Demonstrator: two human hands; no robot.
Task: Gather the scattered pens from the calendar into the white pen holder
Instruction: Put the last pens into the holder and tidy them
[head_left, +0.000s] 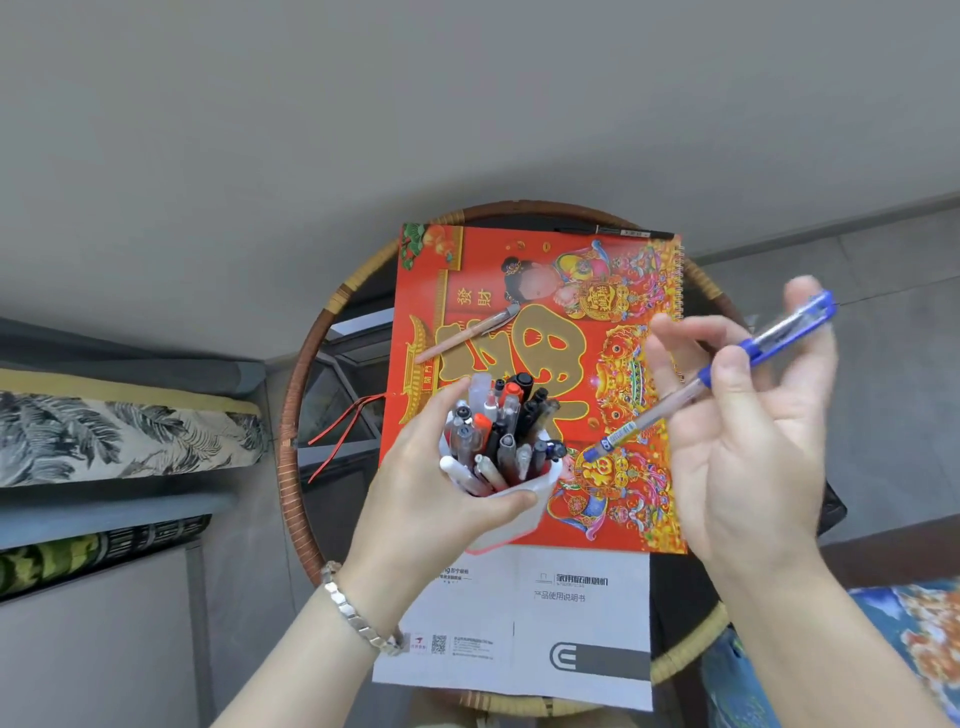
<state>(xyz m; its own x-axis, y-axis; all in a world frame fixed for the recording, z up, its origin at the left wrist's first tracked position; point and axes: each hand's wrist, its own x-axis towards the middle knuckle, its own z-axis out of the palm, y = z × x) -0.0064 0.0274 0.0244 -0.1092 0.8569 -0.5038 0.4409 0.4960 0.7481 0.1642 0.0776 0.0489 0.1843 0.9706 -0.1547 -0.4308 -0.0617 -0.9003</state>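
A red and gold calendar (561, 270) lies on a round glass table. My left hand (431, 499) grips the white pen holder (530, 501), which is packed with several pens and held above the calendar's near left part. My right hand (748, 415) holds a blue pen (727, 364) between thumb and fingers, slanted, its tip pointing down-left toward the holder. A pink-beige pen (467, 332) lies on the calendar's left side. A black pen (613, 231) rests along the calendar's far edge.
The table has a woven rattan rim (291, 415). A white instruction sheet (519, 623) lies under the calendar's near edge. Red ribbons (343, 431) trail off the calendar's left side. Patterned cushions (119, 436) sit at the left, patterned fabric (909, 639) at the lower right.
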